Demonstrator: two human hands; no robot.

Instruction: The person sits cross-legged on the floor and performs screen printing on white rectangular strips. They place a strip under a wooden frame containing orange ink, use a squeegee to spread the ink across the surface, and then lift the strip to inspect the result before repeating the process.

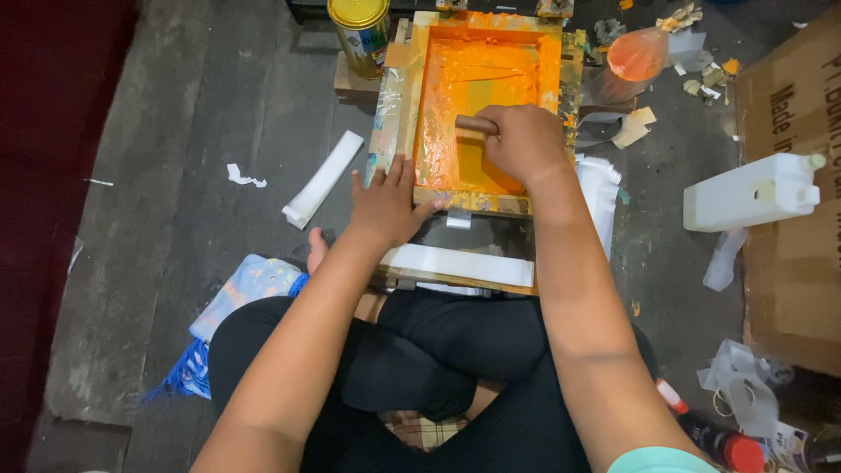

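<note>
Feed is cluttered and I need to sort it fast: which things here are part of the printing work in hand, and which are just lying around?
In use:
- left hand pressing the wooden screen frame
- right hand gripping the squeegee handle
- orange ink in the frame
- white strip at the frame's near edge

Lying about:
- yellow can
- white jug
- cardboard box
- white paper stack
- red-capped bottle

A dark, worn plank floor point(219, 105) carries everything. On it lie a folded white strip point(322, 178) and a torn paper scrap point(244, 177) at left, a gold-lidded can point(360, 33) on a wood block, a white plastic jug point(752, 192), a cardboard box point(793, 263) at right, and a patterned cloth point(245, 293).
</note>
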